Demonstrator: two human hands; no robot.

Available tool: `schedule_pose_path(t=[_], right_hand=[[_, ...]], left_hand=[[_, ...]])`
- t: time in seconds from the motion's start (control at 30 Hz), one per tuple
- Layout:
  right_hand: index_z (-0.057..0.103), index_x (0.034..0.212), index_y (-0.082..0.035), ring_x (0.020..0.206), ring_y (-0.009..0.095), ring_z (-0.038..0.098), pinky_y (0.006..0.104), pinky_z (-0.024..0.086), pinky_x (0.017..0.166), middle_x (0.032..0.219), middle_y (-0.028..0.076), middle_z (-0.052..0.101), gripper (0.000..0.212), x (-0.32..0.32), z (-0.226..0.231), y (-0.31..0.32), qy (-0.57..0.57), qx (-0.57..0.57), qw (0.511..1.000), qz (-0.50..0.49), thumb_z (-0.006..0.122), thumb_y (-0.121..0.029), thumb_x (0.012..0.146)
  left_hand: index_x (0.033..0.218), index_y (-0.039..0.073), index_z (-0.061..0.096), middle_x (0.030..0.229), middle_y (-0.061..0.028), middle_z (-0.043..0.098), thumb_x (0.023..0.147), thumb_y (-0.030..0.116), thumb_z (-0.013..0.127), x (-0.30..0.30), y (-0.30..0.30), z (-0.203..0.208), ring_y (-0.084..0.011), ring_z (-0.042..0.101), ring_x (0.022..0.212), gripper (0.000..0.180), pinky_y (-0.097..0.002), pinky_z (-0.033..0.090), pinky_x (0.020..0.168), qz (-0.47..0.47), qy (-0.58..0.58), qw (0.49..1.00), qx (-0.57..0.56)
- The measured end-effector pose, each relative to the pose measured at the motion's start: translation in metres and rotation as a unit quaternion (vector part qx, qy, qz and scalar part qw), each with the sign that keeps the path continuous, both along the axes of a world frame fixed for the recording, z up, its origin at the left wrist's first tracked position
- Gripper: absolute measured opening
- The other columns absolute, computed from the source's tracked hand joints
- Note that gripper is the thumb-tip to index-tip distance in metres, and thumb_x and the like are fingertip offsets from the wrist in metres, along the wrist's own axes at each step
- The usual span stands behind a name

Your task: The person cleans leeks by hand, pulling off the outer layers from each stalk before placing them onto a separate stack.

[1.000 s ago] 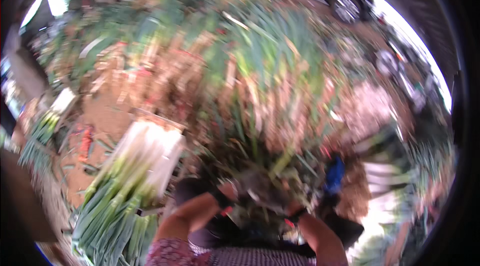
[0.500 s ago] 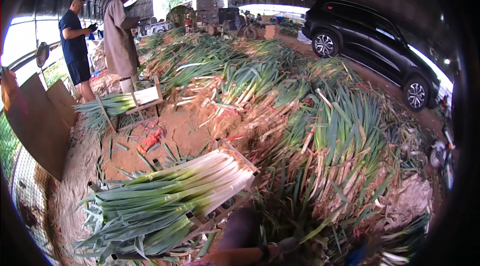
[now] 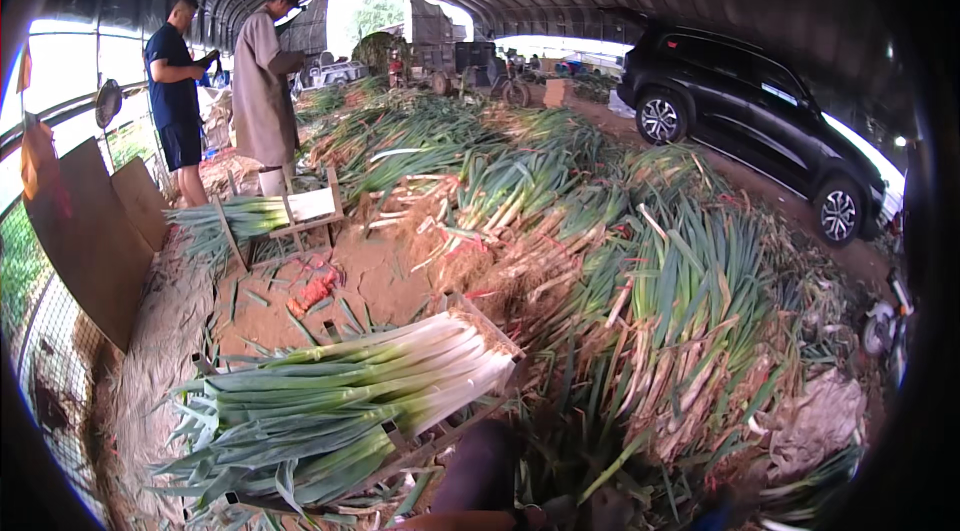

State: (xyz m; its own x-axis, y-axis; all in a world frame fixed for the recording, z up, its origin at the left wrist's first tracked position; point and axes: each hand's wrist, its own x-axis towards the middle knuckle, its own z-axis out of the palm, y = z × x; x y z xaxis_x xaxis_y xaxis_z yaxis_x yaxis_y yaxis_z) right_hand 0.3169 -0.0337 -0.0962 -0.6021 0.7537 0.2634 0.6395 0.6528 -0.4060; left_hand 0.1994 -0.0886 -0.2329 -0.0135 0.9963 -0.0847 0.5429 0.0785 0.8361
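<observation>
**Green Tops, White Stalks on Brown Earth**

The trimmed leek bundle (image 3: 340,396) at 7 o'clock runs from dark green leaves to clean white stalks. The untrimmed leek heaps (image 3: 690,311) at 3 o'clock show green blades over soil-brown, tan roots. The dirt floor (image 3: 375,271) is reddish brown. The car (image 3: 765,126) at 1 o'clock is glossy black. At 10 o'clock, one person (image 3: 175,96) wears navy, another (image 3: 265,86) a beige coat.

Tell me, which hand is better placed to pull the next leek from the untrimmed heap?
Right, probably: the untrimmed heap lies to the person's right, the trimmed bundle to the left. Neither hand can be made out.
</observation>
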Motion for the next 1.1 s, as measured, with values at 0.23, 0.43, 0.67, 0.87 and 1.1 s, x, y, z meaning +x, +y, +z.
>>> schedule_pose_path(t=[0.23, 0.43, 0.67, 0.87, 1.1], right_hand=[[0.067, 0.1, -0.011, 0.118, 0.032, 0.048, 0.0489, 0.039, 0.1, 0.112, 0.012, 0.062, 0.019, -0.028, 0.013, 0.03, -0.03, 0.095, 0.969, 0.225, 0.064, -0.019, 0.084], [0.068, 0.096, -0.01, 0.119, 0.033, 0.046, 0.0475, 0.034, 0.105, 0.105, 0.01, 0.064, 0.019, -0.019, 0.041, 0.024, -0.008, 0.058, 0.976, 0.208, 0.067, -0.02, 0.08], [0.065, 0.103, -0.007, 0.108, 0.032, 0.052, 0.0444, 0.041, 0.095, 0.098, 0.015, 0.063, 0.029, -0.015, 0.02, 0.003, 0.141, -0.015, 0.99, 0.003, 0.067, -0.024, 0.08], [0.064, 0.104, -0.006, 0.101, 0.027, 0.052, 0.0396, 0.042, 0.09, 0.097, 0.011, 0.063, 0.027, 0.0, 0.0, -0.008, 0.054, -0.033, 0.996, 0.058, 0.065, -0.022, 0.083], [0.064, 0.107, -0.005, 0.094, 0.02, 0.053, 0.0341, 0.044, 0.084, 0.095, 0.007, 0.063, 0.025, 0.019, -0.05, -0.018, -0.009, -0.192, 0.981, 0.037, 0.062, -0.021, 0.087]], left_hand=[[0.078, 0.007, 0.068, 0.073, -0.0075, 0.065, 0.081, 0.016, 0.057, -0.004, -0.008, 0.064, -0.0233, 0.064, 0.068, 0.015, -0.0349, 0.051, 0.064, -0.015, -0.161, 0.986, 0.049], [0.081, 0.007, 0.068, 0.075, -0.0079, 0.065, 0.083, 0.017, 0.056, -0.014, -0.051, 0.146, -0.0229, 0.064, 0.069, 0.016, -0.0343, 0.051, 0.065, 0.05, -0.239, 0.963, 0.111], [0.084, 0.006, 0.067, 0.078, -0.0085, 0.065, 0.086, 0.017, 0.055, -0.021, -0.058, 0.167, -0.0224, 0.063, 0.071, 0.017, -0.0335, 0.051, 0.066, 0.053, -0.278, 0.952, 0.118], [0.087, 0.005, 0.066, 0.08, -0.0089, 0.065, 0.088, 0.018, 0.054, -0.02, -0.012, 0.091, -0.022, 0.063, 0.072, 0.018, -0.0328, 0.051, 0.067, 0.05, -0.273, 0.96, 0.026], [0.09, 0.004, 0.065, 0.083, -0.0095, 0.066, 0.091, 0.018, 0.053, -0.034, 0.022, 0.046, -0.0215, 0.062, 0.074, 0.019, -0.032, 0.051, 0.069, -0.034, -0.137, 0.99, 0.028]])
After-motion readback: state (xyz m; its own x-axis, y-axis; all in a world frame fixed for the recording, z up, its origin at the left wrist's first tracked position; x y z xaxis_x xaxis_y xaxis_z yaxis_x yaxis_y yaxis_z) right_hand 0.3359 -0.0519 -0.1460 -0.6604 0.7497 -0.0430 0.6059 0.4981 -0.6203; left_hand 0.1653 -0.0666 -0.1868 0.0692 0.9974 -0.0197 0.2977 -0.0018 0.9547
